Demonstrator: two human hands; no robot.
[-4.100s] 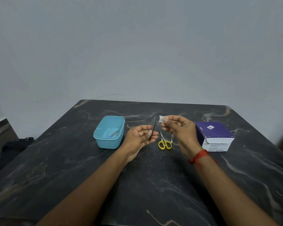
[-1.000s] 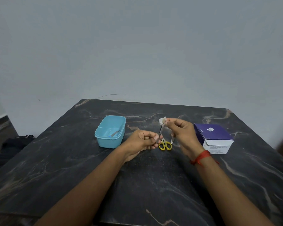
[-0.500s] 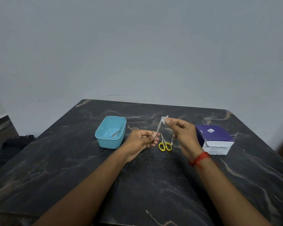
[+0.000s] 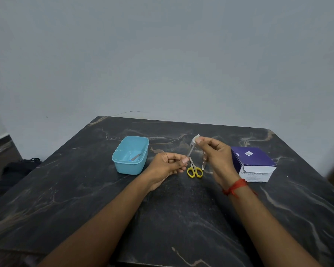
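**Hands on tool and pad above table**

Left hand (image 4: pixel 170 163) pinches the lower end of a thin metal tool (image 4: pixel 190 151) between curled fingers and thumb; the tool tilts up to the right. Right hand (image 4: pixel 216 155) pinches a white pad (image 4: pixel 196 137) against its upper end. Both are above the table (image 4: pixel 181 218), over yellow scissors (image 4: pixel 195 170), between a blue tub (image 4: pixel 130 166) and a purple box (image 4: pixel 253 157).

Arms: bare, no sleeves in view
Right wrist: red thread band (image 4: pixel 236 187), knotted, loose ends trailing
Left wrist: nothing worn
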